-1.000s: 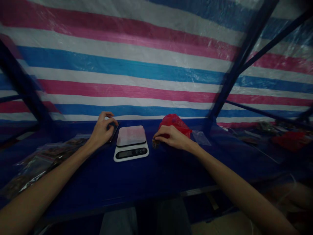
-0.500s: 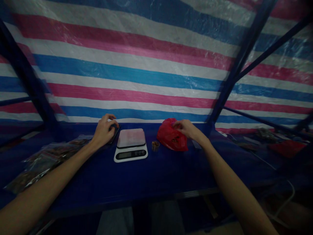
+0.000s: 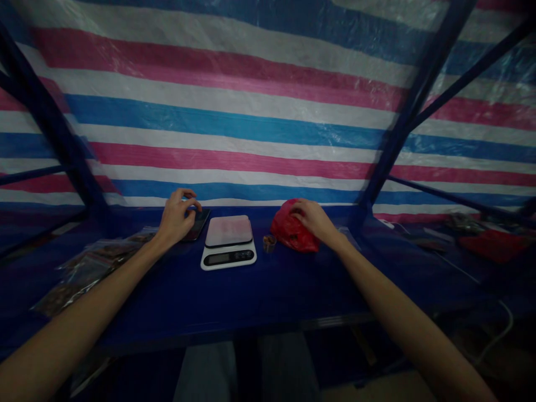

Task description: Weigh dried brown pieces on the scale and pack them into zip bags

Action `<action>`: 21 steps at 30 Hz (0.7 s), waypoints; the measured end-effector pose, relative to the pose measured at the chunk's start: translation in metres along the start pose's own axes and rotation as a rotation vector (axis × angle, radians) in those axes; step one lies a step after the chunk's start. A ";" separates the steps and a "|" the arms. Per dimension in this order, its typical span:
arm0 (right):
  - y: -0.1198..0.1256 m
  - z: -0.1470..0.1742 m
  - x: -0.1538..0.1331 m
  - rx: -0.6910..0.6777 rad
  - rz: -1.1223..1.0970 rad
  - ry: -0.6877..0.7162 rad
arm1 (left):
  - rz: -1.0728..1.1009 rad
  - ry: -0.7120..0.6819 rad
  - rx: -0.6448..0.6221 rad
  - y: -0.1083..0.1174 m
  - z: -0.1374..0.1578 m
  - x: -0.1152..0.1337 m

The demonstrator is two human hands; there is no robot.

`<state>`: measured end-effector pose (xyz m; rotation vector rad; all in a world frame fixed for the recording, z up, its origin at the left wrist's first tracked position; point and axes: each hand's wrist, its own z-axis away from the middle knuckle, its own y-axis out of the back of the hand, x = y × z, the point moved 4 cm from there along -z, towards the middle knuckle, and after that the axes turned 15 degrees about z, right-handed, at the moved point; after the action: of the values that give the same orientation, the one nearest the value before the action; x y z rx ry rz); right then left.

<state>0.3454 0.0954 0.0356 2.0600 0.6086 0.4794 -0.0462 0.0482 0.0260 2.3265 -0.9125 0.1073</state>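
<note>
My left hand (image 3: 178, 216) hovers at the near-left edge of a dark, flat phone-like slab (image 3: 200, 222), its fingers bent and apart with nothing visible in them. A crumpled red plastic bag (image 3: 287, 228) lies to the right, and the fingers of my right hand (image 3: 313, 219) pinch its upper side. The bag's mouth faces me, with something brown just visible inside. Between the hands stands a white kitchen scale (image 3: 229, 258) with a bare, pinkish-looking platform and a dark display. A small clear cup (image 3: 269, 243) with brownish contents sits between scale and bag.
Clear zip bags (image 3: 90, 268) of brown pieces lie on the blue table (image 3: 234, 301) under my left forearm. Blue metal posts (image 3: 387, 151) flank a striped plastic sheet (image 3: 234, 128). Another red bag (image 3: 494, 245) and a white cable (image 3: 498, 329) are at far right.
My left hand has lifted off the dark slab, and its fingers have loosened. My right hand stays at the red bag. The whole view has shifted slightly.
</note>
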 end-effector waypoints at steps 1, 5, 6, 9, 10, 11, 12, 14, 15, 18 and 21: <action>0.005 0.000 -0.001 0.032 -0.009 -0.013 | -0.007 0.002 0.003 0.000 0.000 0.000; 0.011 -0.001 -0.002 0.013 -0.003 -0.034 | -0.021 -0.005 -0.011 -0.002 0.000 0.002; 0.010 -0.001 0.000 -0.005 -0.002 -0.036 | -0.022 -0.013 -0.019 -0.002 0.000 0.003; 0.010 0.000 0.008 0.001 -0.028 -0.063 | -0.027 -0.032 -0.020 -0.002 -0.001 0.006; 0.012 0.000 0.009 0.030 -0.040 -0.074 | -0.027 -0.034 -0.015 -0.001 -0.001 0.006; 0.015 0.000 0.008 0.073 -0.054 -0.089 | -0.027 -0.034 -0.010 -0.001 -0.001 0.007; 0.019 0.000 0.006 0.129 -0.074 -0.108 | -0.025 -0.034 -0.007 -0.001 -0.001 0.007; 0.028 0.000 -0.004 0.251 -0.146 -0.144 | -0.019 -0.036 -0.015 -0.001 -0.001 0.008; 0.032 0.000 -0.013 0.298 -0.197 -0.151 | -0.016 -0.039 -0.022 -0.002 -0.001 0.009; 0.035 -0.001 -0.043 0.305 -0.355 -0.094 | -0.010 -0.039 -0.034 -0.003 -0.001 0.011; 0.026 0.000 -0.068 0.149 -0.439 0.022 | -0.036 -0.011 -0.014 -0.003 -0.002 0.011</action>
<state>0.2969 0.0434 0.0507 1.9799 1.1051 0.2043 -0.0361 0.0443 0.0292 2.3313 -0.8737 0.0727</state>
